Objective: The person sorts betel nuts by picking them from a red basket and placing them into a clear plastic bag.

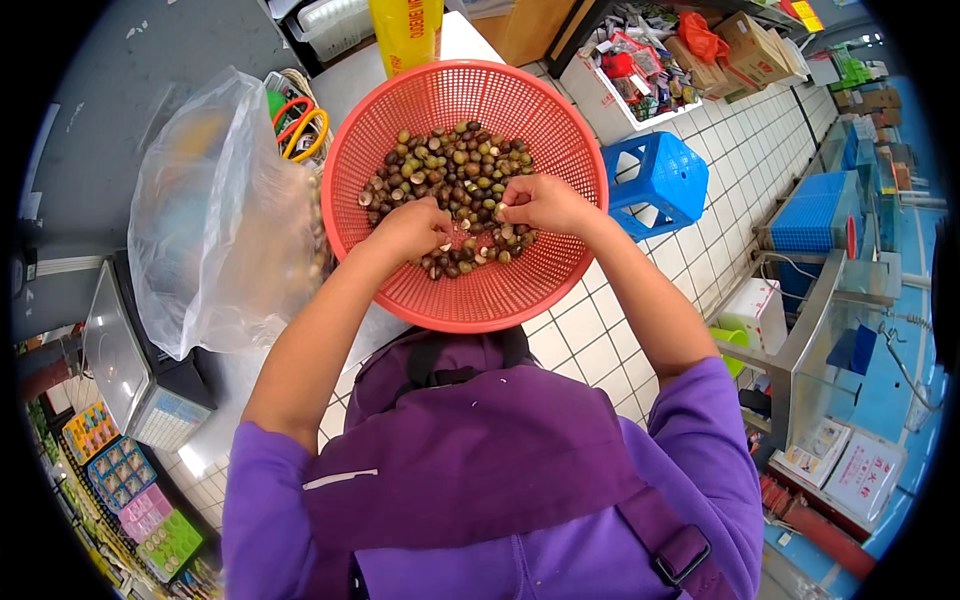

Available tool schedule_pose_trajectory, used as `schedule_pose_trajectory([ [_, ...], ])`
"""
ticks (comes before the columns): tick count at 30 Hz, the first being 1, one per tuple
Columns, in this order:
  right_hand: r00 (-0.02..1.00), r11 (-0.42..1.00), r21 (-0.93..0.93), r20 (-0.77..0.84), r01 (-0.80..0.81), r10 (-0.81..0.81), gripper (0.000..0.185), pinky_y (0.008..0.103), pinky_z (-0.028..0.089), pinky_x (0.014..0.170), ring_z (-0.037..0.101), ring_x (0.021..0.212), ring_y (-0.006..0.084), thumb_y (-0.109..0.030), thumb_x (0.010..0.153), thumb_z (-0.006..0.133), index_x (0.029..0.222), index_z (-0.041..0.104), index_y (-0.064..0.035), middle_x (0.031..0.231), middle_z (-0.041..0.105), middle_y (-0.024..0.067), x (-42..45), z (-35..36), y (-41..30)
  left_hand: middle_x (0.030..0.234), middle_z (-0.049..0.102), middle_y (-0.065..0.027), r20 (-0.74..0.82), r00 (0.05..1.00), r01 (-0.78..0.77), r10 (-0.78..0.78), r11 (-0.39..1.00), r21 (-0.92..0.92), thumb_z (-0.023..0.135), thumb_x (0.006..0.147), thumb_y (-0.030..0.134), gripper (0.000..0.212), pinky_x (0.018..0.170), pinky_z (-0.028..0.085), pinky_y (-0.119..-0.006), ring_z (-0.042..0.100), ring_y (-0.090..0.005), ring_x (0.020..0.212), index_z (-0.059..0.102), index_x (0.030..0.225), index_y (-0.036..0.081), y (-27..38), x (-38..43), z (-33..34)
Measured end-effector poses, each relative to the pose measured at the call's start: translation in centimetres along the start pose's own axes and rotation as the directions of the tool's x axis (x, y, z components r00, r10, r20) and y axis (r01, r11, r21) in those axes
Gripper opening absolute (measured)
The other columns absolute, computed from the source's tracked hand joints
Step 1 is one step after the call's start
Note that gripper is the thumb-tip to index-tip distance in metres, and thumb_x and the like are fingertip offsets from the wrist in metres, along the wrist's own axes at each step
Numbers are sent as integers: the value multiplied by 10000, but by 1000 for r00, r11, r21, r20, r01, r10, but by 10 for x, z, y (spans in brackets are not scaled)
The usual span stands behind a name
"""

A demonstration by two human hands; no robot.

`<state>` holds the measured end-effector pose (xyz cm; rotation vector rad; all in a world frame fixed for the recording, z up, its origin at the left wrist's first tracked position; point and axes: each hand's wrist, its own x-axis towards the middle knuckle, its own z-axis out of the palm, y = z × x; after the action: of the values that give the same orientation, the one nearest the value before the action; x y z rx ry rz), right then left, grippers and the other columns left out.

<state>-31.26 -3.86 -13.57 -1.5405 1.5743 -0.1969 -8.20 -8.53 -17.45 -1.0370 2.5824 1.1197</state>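
Observation:
A round red plastic colander [469, 311] holds many small round green and brown nuts [442, 169], some with pale ends. Inside it, my right hand [546, 204] pinches a small pale-tipped nut [502, 211] between thumb and forefinger, just over the pile. My left hand [414, 229] is low on the pile's left side with fingers curled. A pale piece [445, 247] shows at its fingertips; whether they grip it is unclear. Between the hands, a few pale bits lie near a patch of bare red colander bottom.
Left of the colander stands a large clear plastic bag [217, 225], beside scissors [311, 135] with orange and yellow handles. A yellow bag [405, 34] is behind the colander. At right are a blue plastic stool [667, 176] and a white foam box [600, 97] of packets. A scale [142, 352] sits at left.

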Motion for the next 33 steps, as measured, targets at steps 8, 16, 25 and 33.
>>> schedule_pose_trajectory([
  [8,952,964,-60,-158,257,-264,270,317,463,637,591,707,200,-247,708,672,906,619,-71,761,620,82,-10,9,-48,911,558,-66,237,916,314,-324,209,-926,580,842,240,247,738,489,-345,565,-207,826,574,977,33,42,-16,-25],
  [16,951,924,-252,-32,289,-306,250,351,481,680,613,785,244,-208,725,625,960,645,-126,859,626,94,4,47,-38,805,548,-59,42,989,-46,-144,-561,-827,490,903,264,251,501,449,-167,523,-109,653,538,941,21,15,-73,-6],
  [25,955,829,-475,181,295,-236,217,363,487,629,620,760,257,-208,706,592,902,611,-117,791,635,102,13,70,-52,853,571,-87,-4,962,-174,-274,-600,-780,505,892,220,222,668,518,-239,573,-157,740,537,947,7,26,-102,0],
  [33,883,940,-27,-336,340,-329,158,300,465,597,606,660,178,-195,764,618,868,625,-76,705,616,65,30,13,-75,910,579,-125,106,952,-104,-289,-626,-773,488,901,271,290,699,538,-281,593,-210,790,541,964,-8,50,-86,-17],
])
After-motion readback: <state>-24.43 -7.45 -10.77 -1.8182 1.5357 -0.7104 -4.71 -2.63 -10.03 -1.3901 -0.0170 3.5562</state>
